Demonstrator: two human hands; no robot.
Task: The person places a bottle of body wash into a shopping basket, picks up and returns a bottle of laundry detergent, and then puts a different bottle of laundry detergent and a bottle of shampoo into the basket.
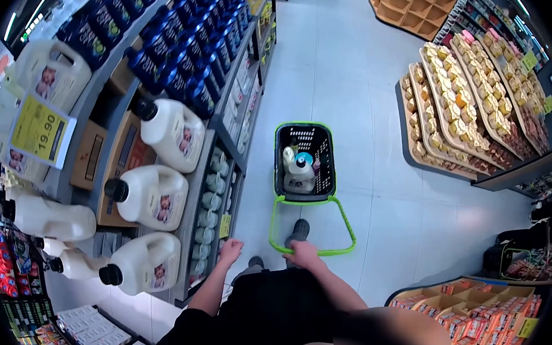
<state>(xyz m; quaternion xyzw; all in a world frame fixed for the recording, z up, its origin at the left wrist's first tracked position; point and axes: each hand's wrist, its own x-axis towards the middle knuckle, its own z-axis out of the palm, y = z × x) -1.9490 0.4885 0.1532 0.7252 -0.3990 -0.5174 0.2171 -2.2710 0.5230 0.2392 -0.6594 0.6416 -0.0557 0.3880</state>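
My right hand (pixel 303 254) is closed around the long green handle (pixel 344 223) of a shopping basket. The black basket (pixel 303 194) has a green rim and stands on the floor in front of my feet. Inside it lie a white jug with a dark cap (pixel 300 174), something with a round blue top (pixel 304 158) and other items too small to make out. My left hand (pixel 231 251) hangs beside the shelf on the left, fingers curled in, with nothing visible in it. The closest goods to it are pale green bottles (pixel 205 235) on a lower shelf.
Large white jugs (pixel 155 197) with black caps fill the left shelf, near a yellow price tag (pixel 43 129). Behind them stand rows of dark blue bottles (pixel 192 39). A tiered stand of gold-wrapped goods (pixel 453 99) is at right; orange packets (pixel 471 324) are at lower right.
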